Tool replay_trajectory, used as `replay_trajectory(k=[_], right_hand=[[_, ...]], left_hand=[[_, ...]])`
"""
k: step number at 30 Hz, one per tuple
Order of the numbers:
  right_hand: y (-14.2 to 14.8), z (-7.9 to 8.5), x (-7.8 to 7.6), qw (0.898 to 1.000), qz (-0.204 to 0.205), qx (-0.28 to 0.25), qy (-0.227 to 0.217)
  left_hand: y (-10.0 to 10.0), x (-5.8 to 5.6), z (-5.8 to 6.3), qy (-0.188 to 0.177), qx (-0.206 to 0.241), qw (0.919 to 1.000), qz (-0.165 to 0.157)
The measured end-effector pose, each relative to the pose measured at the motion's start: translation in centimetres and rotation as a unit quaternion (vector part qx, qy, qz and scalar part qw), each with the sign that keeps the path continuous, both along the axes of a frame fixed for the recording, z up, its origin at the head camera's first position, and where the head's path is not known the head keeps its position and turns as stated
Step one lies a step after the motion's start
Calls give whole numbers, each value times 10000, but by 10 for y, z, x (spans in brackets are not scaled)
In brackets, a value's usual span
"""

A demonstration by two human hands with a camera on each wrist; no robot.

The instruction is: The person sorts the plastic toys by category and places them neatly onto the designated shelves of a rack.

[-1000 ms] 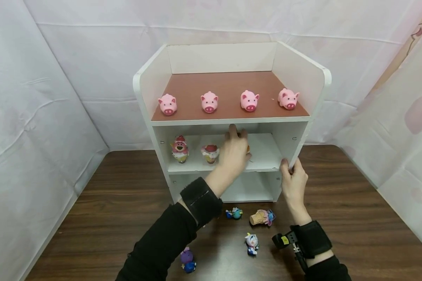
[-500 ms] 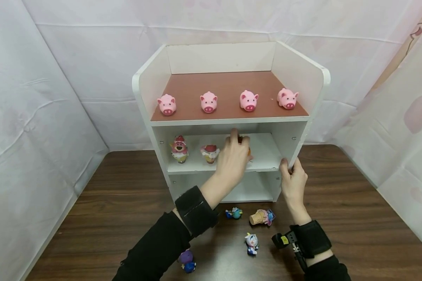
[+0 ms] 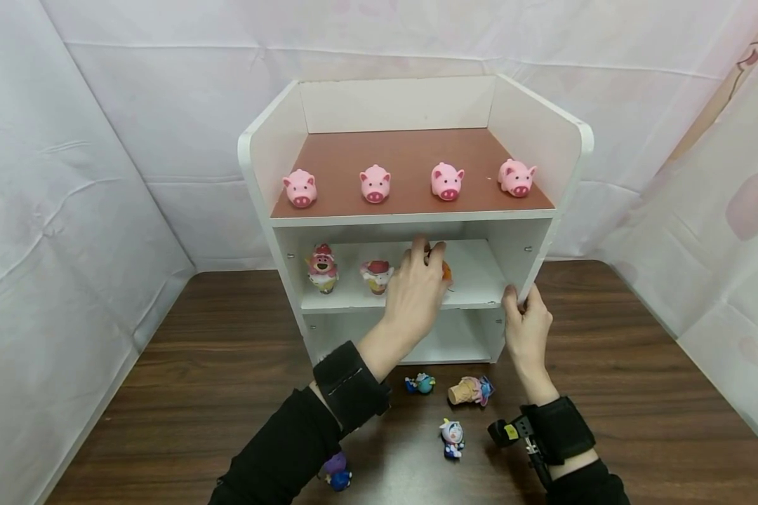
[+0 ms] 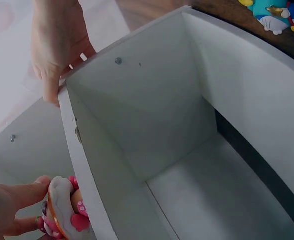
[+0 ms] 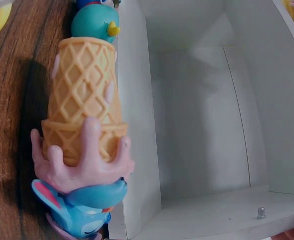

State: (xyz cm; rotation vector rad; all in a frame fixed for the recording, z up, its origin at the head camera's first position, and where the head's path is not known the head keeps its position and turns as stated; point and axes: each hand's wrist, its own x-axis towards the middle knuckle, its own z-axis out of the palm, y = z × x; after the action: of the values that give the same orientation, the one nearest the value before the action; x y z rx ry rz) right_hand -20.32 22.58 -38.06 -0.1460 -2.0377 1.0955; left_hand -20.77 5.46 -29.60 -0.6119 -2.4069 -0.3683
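Observation:
On the middle shelf of the white cabinet (image 3: 391,220), my left hand (image 3: 417,294) pinches a small figurine (image 4: 63,207) with pink, white and orange parts. Most of that figurine is hidden behind the hand in the head view. To its left on the same shelf stand a pink bear figurine (image 3: 323,268) and a red-and-white figurine (image 3: 377,275). My right hand (image 3: 528,328) grips the front edge of the cabinet's right side panel, its thumb on the inner side.
Several pink pig figures (image 3: 375,184) line the brown top shelf. On the wooden table (image 3: 227,365) before the cabinet lie an ice-cream-cone figurine (image 3: 467,391), a teal-and-blue figurine (image 3: 420,383), a white-and-blue figurine (image 3: 452,439) and a purple-and-blue figurine (image 3: 337,472). White cloth (image 3: 69,210) surrounds the table.
My left hand has drawn slightly down and toward me on the middle shelf, staying at the same figurine. The right hand has kept its grip on the panel.

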Motion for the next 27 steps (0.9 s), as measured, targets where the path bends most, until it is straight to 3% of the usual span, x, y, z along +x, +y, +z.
replay_trajectory(k=[9,15,23,27], right_hand=[[0,1,0,10000,1,-15,16],[1,0,1,10000,3,-54,-16],[0,0,2,10000,18,-32,-21],[-1,0,1,10000,47,-69,-13]], left_hand=[[-6,4,2,-40,233,9997,-61],[-18,17,4,73,860,9956,-373],[-49,37,-8,936,1816,9751,-866],[-70,43,-19,1113,2306,9616,-988]])
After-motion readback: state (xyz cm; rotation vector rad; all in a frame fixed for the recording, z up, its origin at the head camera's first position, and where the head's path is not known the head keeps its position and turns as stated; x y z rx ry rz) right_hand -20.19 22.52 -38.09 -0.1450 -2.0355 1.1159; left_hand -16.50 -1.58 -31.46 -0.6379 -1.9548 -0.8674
